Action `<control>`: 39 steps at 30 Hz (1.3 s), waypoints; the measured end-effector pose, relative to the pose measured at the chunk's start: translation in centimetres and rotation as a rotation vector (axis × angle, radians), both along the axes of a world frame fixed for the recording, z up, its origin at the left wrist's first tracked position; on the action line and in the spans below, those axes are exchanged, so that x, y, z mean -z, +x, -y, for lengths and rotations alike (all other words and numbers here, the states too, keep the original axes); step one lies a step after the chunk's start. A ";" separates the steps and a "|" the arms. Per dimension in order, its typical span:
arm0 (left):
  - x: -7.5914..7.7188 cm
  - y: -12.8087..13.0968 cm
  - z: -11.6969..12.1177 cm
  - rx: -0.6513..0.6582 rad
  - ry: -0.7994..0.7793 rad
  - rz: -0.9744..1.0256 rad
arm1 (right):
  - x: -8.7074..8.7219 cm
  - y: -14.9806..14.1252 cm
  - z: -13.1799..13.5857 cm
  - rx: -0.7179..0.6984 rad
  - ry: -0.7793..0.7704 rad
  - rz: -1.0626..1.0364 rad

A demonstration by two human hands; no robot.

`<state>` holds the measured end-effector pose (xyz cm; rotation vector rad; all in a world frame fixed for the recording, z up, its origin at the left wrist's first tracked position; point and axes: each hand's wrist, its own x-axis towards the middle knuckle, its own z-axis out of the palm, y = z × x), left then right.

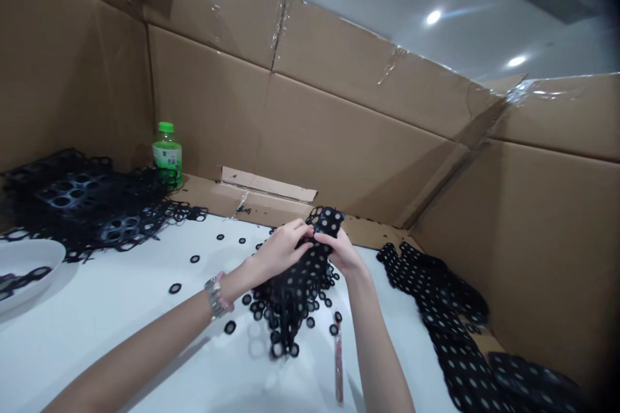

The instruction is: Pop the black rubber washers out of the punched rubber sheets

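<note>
A black sheet dotted with pale round spots [330,222] is held up over the middle of the white table [121,310]. My right hand [345,254] grips its right side, thumb across the front. From the left, my left hand [285,245] has its fingertips closed at the sheet, close to my right thumb; any small piece between them is too small to make out. Below both hands, a heap of loose black rings [290,310] lies on the table, partly hidden by the sheet and my left hand.
Dotted black sheets [450,329] lie along the right. At left sit a pile of black ring-holed scrap [87,200], a green-capped bottle [167,158] and a white bowl [36,300]. A thin reddish stick [338,364] lies in front. Cardboard walls [339,135] surround the table.
</note>
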<state>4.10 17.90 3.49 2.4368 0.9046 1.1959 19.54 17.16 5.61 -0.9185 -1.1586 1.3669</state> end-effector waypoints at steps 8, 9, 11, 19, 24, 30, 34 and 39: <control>0.2 -0.4 -1.5 -0.023 -0.233 0.388 | 0.5 -0.3 0.0 0.276 0.205 0.363; 0.1 -0.3 -1.5 -0.031 -0.237 0.415 | 0.7 -0.4 -0.1 0.291 0.224 0.393; 0.0 -0.3 -1.5 -0.011 -0.266 0.456 | 1.0 -0.6 -0.3 0.280 0.239 0.402; -0.4 -2.4 -4.9 -0.078 -0.348 0.560 | 0.8 -1.1 0.0 0.176 0.162 0.151; -0.4 -4.8 -6.1 -0.155 -0.270 0.402 | -1.3 0.1 1.8 -0.121 0.058 -0.057; 2.4 -2.8 -4.6 -0.061 -0.255 0.023 | -2.5 0.8 2.7 -0.203 0.161 -0.024; 2.1 -1.5 -3.3 -0.093 -0.190 -0.034 | -2.5 1.0 2.7 -0.147 0.162 -0.017; -1.5 -1.7 -1.5 -0.090 -0.135 0.148 | -2.6 1.0 2.6 -0.080 0.156 -0.010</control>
